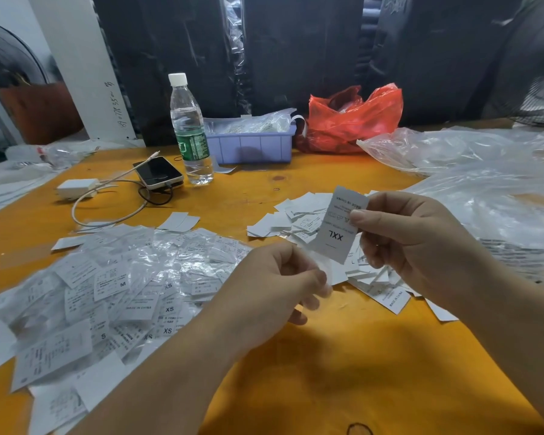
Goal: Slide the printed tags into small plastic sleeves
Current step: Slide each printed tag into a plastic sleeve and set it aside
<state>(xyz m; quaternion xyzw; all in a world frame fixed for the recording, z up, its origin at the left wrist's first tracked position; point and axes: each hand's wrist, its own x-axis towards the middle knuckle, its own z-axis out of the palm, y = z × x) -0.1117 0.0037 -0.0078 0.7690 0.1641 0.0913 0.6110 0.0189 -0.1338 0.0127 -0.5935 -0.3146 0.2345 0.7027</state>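
The right hand (412, 237) pinched a white tag (339, 226) printed "XXL" upside down above the table (343, 356), its lower end meeting a blurred clear sleeve (322, 266) pinched by the left hand (277, 284).

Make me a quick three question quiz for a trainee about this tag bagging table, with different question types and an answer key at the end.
1. True or false: the right hand pinches a tag printed XXL.
2. Multiple choice: where does the water bottle stand? A) in the blue tray B) on the table beside the phone C) inside the red bag
3. Fill in: the pile of bagged tags lies on the person's ____ side.

Key: 1 true. 2 B. 3 left. Note: the left hand seems to hold a clear sleeve just below the tag, but it is blurred.
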